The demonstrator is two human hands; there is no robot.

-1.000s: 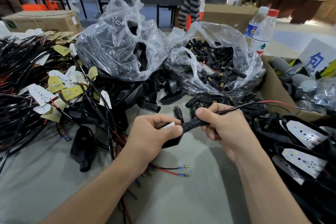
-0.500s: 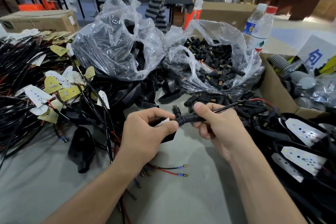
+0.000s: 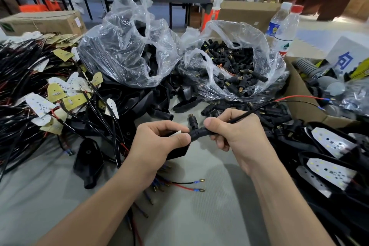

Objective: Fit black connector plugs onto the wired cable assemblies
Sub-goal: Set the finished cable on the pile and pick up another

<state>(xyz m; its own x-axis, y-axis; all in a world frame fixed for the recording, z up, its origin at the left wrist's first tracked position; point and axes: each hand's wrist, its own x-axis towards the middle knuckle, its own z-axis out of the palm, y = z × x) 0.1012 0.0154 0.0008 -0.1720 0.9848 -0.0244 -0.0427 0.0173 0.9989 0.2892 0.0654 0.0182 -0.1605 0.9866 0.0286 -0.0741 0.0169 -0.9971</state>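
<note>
My left hand (image 3: 159, 144) grips a black lamp housing (image 3: 177, 151) with a white board edge showing by the thumb. My right hand (image 3: 233, 132) pinches a black connector plug (image 3: 199, 133) that sits on the housing's neck. A black cable (image 3: 253, 109) runs out of my right fist up to the right and splits into red and black wires (image 3: 293, 98). Both hands meet at the plug, just above the grey table. Another loose plug (image 3: 192, 121) stands on the table right behind it.
An open clear bag of black plugs (image 3: 233, 74) lies behind my hands, and a second bag of housings (image 3: 127, 50) is to its left. Wired board assemblies (image 3: 56, 96) are piled at left, finished lamps (image 3: 329, 158) at right. A cardboard box (image 3: 299, 94) and two bottles (image 3: 283, 26) stand far right.
My hands have shifted slightly up and left with the housing and plug. People at the far tables have moved. Grips on the housing and plug are unchanged.
</note>
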